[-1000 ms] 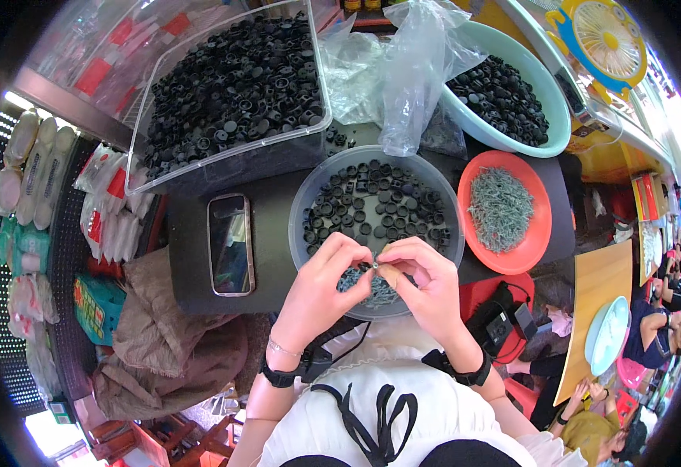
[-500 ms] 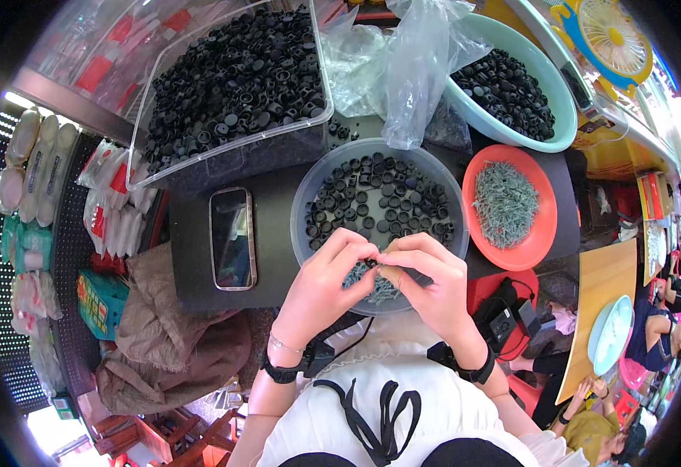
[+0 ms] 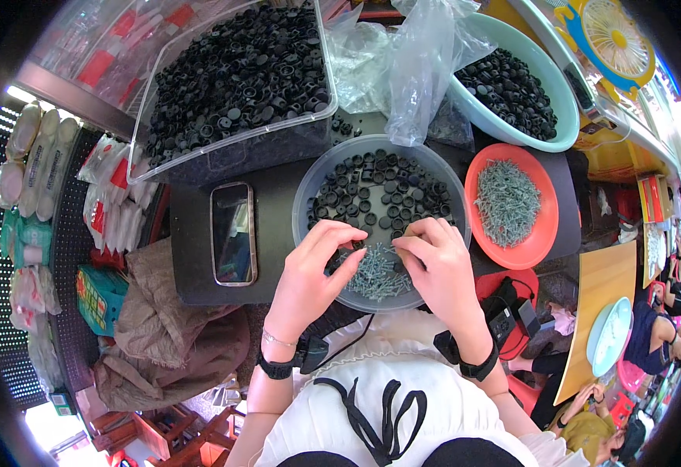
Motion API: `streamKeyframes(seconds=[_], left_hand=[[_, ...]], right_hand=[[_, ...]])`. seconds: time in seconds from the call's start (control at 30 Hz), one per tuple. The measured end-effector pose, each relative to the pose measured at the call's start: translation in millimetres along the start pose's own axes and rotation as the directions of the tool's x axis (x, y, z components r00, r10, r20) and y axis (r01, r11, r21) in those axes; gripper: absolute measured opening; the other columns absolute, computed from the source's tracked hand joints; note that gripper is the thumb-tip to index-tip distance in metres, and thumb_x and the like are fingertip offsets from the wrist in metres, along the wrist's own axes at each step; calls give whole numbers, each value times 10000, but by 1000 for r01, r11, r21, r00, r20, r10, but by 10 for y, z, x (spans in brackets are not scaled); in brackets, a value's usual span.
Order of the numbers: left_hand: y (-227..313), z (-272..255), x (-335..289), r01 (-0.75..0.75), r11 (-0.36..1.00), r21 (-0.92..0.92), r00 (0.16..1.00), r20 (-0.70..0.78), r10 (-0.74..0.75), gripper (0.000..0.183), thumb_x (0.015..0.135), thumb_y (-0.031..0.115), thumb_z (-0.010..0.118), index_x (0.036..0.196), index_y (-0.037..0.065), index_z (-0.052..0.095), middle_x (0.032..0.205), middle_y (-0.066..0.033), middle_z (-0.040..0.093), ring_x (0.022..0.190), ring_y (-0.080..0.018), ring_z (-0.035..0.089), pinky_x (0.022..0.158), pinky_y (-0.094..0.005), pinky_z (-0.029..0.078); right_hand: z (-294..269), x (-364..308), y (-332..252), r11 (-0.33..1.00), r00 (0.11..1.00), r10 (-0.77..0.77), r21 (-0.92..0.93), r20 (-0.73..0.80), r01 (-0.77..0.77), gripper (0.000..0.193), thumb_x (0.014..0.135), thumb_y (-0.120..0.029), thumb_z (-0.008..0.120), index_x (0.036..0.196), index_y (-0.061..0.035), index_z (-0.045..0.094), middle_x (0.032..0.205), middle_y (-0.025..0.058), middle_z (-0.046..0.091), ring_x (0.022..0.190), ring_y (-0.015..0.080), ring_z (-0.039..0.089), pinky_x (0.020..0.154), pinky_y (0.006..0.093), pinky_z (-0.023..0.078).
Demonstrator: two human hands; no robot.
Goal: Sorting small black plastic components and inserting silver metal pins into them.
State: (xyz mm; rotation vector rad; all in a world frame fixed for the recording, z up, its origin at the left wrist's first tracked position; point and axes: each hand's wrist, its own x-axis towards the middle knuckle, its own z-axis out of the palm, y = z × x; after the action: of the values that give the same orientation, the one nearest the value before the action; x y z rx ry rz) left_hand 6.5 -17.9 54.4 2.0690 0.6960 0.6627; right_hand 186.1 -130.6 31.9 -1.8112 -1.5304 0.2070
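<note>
A round translucent grey bowl (image 3: 301, 191) stands in front of me with loose black plastic caps (image 3: 391, 187) in its far part and a heap of grey screws (image 3: 379, 276) in its near part. My left hand (image 3: 307, 272) is over the bowl's left side, thumb and fingertips curled around a small black cap (image 3: 358, 244), partly hidden by the fingers. Over the right side, my right hand (image 3: 438, 268) has its thumb and forefinger pinched together. Whatever lies in that pinch is too small to make out. The two hands are apart.
A large clear bin (image 3: 231, 156) of black parts stands at the back left, a phone (image 3: 233, 233) lies left of the bowl. Right are an orange plate (image 3: 547, 218) of screws and a pale-blue basin (image 3: 562, 117) of black parts. Plastic bags (image 3: 410, 101) lie behind.
My hands were together over the near part of the bowl, fingertips meeting at a small black part. They have moved apart, left and right, uncovering the screw heap between them.
</note>
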Motion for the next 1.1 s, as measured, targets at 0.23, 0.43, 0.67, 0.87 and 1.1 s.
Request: streamKeyframes(seconds=[0.23, 0.43, 0.67, 0.87, 1.1], left_hand=[[-64, 24, -30, 8, 1000, -14, 1000, -13, -8, 229, 882, 10, 736, 1103, 14, 676, 1029, -108, 686, 866, -240, 683, 798, -335, 554], [-106, 35, -42, 0, 999, -33, 1000, -8, 0, 218, 865, -16, 737, 1071, 6, 670, 1022, -102, 695, 890, -252, 692, 820, -334, 560], [-67, 41, -30, 62, 996, -63, 998, -1, -62, 255, 859, -28, 744, 1098, 17, 667, 1028, -93, 712, 942, -227, 717, 833, -333, 572], [-62, 102, -30, 88, 992, -93, 996, -15, -90, 310, 834, -32, 773, 1128, 19, 689, 1050, -82, 751, 921, -167, 721, 849, -297, 572], [-31, 114, -31, 74, 994, -81, 997, 12, -73, 392, 837, -36, 766, 1208, 23, 652, 1078, -85, 758, 931, -169, 727, 862, -302, 572]], right_hand=[[50, 10, -12, 976, 994, -18, -213, 103, 40, 190, 746, -33, 723, 933, -37, 755, 940, 81, 578, 935, 259, 582, 825, 384, 453], [38, 19, 3, 967, 995, 32, -254, 96, -6, 136, 777, -34, 692, 908, -18, 724, 970, 86, 577, 965, 262, 577, 841, 383, 449], [31, 26, -34, 998, 997, -66, 6, -43, 67, 146, 791, -3, 734, 929, -29, 693, 1008, 91, 667, 933, 278, 640, 849, 398, 493], [17, 34, -131, 963, 998, -26, 266, -51, 39, 213, 774, 11, 781, 964, -52, 707, 958, 87, 701, 872, 285, 672, 769, 370, 541], [41, 21, -96, 963, 995, -94, 251, -43, 102, 224, 776, 5, 781, 979, -52, 702, 982, 82, 705, 896, 291, 668, 807, 385, 530]])
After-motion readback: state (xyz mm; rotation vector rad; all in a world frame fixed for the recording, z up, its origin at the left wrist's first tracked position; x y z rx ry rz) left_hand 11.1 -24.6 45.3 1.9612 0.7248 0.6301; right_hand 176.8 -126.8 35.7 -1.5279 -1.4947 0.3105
